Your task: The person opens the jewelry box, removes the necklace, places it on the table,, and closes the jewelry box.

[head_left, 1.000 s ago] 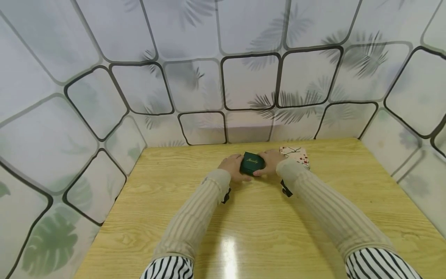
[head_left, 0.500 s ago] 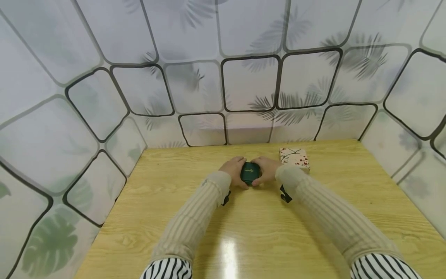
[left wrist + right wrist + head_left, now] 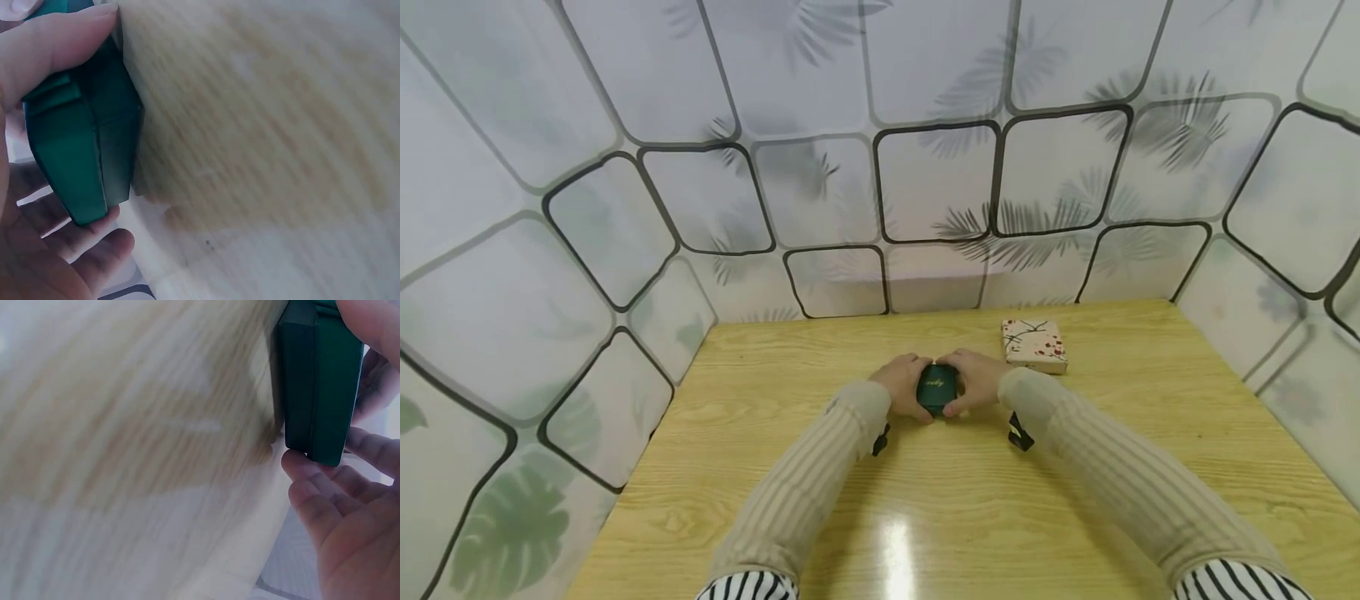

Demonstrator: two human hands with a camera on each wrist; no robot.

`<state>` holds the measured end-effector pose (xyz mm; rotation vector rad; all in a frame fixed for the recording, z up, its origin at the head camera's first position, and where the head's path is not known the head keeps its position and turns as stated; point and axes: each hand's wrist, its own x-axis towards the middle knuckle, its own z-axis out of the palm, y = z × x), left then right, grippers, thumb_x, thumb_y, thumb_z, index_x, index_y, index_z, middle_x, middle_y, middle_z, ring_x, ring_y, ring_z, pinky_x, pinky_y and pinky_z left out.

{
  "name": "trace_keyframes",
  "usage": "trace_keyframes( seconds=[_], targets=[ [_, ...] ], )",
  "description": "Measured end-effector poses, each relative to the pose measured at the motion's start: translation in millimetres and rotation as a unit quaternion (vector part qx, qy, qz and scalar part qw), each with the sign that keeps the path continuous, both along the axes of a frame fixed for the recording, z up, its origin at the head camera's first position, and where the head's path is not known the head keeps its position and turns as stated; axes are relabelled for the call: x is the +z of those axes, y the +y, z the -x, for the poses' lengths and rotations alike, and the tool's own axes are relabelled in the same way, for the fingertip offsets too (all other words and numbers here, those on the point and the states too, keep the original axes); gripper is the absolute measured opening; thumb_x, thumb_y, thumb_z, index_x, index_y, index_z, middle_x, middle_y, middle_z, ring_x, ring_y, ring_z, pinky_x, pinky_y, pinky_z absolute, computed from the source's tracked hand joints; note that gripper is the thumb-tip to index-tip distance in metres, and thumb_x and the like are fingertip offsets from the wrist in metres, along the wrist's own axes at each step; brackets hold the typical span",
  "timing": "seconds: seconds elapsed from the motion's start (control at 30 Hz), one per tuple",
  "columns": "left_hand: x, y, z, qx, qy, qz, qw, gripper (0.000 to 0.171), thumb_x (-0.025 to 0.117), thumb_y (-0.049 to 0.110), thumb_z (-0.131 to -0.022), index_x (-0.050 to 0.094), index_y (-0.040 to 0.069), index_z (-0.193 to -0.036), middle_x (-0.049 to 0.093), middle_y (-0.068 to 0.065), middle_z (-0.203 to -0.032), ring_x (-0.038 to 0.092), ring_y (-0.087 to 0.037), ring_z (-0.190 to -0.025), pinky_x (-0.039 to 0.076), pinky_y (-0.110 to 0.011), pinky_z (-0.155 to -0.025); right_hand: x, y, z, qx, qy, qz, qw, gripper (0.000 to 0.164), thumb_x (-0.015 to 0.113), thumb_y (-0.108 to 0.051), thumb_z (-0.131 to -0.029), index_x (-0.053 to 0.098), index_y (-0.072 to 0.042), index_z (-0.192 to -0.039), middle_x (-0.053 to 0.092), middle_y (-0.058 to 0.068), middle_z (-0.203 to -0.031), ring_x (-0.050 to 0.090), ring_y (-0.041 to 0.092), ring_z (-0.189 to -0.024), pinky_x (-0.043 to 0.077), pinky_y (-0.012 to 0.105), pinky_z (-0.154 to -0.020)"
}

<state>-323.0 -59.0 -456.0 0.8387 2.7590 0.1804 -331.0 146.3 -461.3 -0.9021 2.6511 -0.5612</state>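
Note:
A small dark green jewelry box (image 3: 937, 389) with gold lettering on its lid sits on the wooden table between both hands. My left hand (image 3: 904, 387) holds its left side, thumb at the near edge and fingers curled toward the far edge. On the opposite side my right hand (image 3: 976, 382) grips it the same way. In the left wrist view the thumb presses across the front of the box (image 3: 65, 150), and fingertips touch its far end. The right wrist view shows the box's side (image 3: 312, 387) with a seam along it, close against the tabletop, and fingertips at its far end.
A cream box with red blossoms and dark branches (image 3: 1034, 346) lies to the right, beyond the right hand. The pale wooden table (image 3: 760, 467) meets a patterned fabric wall (image 3: 820, 200) at the back and sides.
The green box has slid along the table toward the person and its lettering has turned. Both hands have moved with it, away from the blossom box, which stays in place.

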Motion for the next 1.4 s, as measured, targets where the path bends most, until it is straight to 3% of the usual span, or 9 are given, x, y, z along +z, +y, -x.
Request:
trace_keyframes(
  seconds=[0.27, 0.53, 0.73, 0.87, 1.13, 1.3, 1.4],
  targets=[
    [-0.1, -4, -12.8, -0.013, 0.018, -0.025, 0.9994, 0.101, 0.081, 0.055, -0.069, 0.035, 0.010, -0.146, 0.048, -0.007, -0.133, 0.048, -0.019, -0.117, 0.043, -0.031, -0.098, 5.4, 2, -16.8, 0.008, -0.003, 0.028, 1.000, 0.096, 0.077, -0.054, -0.075, 0.036, -0.008, -0.148, 0.047, 0.008, -0.132, 0.053, 0.022, -0.114, 0.044, 0.043, -0.097],
    [-1.3, -10, -22.4, -0.010, 0.036, -0.059, 0.9975, 0.099, 0.082, 0.050, -0.069, 0.035, 0.011, -0.147, 0.048, -0.006, -0.132, 0.049, -0.018, -0.115, 0.045, -0.031, -0.096, 3.9, 5, -29.3, 0.011, 0.008, 0.099, 0.995, 0.098, 0.079, -0.052, -0.074, 0.034, -0.005, -0.148, 0.046, 0.007, -0.134, 0.051, 0.025, -0.117, 0.043, 0.048, -0.097],
    [5.5, -15, -34.7, -0.017, 0.051, -0.074, 0.9958, 0.098, 0.082, 0.045, -0.071, 0.033, 0.010, -0.148, 0.047, -0.008, -0.134, 0.049, -0.018, -0.115, 0.045, -0.032, -0.096, 3.1, 7, -42.1, 0.013, 0.018, 0.149, 0.989, 0.106, 0.080, -0.055, -0.070, 0.031, -0.007, -0.150, 0.043, 0.007, -0.139, 0.046, 0.026, -0.121, 0.040, 0.051, -0.099],
    [10.6, -17, -44.3, -0.021, 0.062, -0.093, 0.9935, 0.097, 0.082, 0.042, -0.071, 0.033, 0.009, -0.147, 0.048, -0.008, -0.133, 0.049, -0.018, -0.113, 0.045, -0.032, -0.095, 3.3, 9, -50.8, 0.002, 0.023, 0.180, 0.983, 0.105, 0.080, -0.052, -0.073, 0.026, -0.007, -0.151, 0.040, 0.011, -0.143, 0.045, 0.028, -0.123, 0.039, 0.051, -0.100],
    [18.1, -20, -65.1, -0.032, 0.090, -0.128, 0.9871, 0.098, 0.083, 0.039, -0.068, 0.035, 0.006, -0.146, 0.048, -0.008, -0.130, 0.048, -0.018, -0.111, 0.046, -0.031, -0.095, 3.0, 12, -67.6, -0.075, -0.033, 0.283, 0.956, 0.064, 0.059, -0.035, -0.097, 0.031, -0.011, -0.150, 0.043, 0.019, -0.141, 0.052, 0.032, -0.117, 0.046, 0.050, -0.094],
    [20.6, -21, -76.0, -0.032, 0.097, -0.139, 0.9850, 0.098, 0.084, 0.037, -0.068, 0.034, 0.007, -0.147, 0.047, -0.007, -0.131, 0.047, -0.017, -0.112, 0.046, -0.031, -0.094, 2.8, 13, -74.9, -0.092, -0.040, 0.313, 0.944, 0.051, 0.050, -0.029, -0.102, 0.036, -0.007, -0.146, 0.052, 0.017, -0.129, 0.057, 0.029, -0.108, 0.051, 0.044, -0.087],
    [23.7, -22, -81.7, -0.028, 0.097, -0.150, 0.9835, 0.098, 0.084, 0.035, -0.068, 0.033, 0.008, -0.147, 0.047, -0.007, -0.131, 0.047, -0.017, -0.111, 0.047, -0.032, -0.092, 2.3, 11, -78.1, -0.100, -0.085, 0.347, 0.929, 0.048, 0.043, -0.031, -0.104, 0.038, -0.003, -0.144, 0.055, 0.019, -0.123, 0.060, 0.030, -0.103, 0.052, 0.045, -0.084]
  ],
)
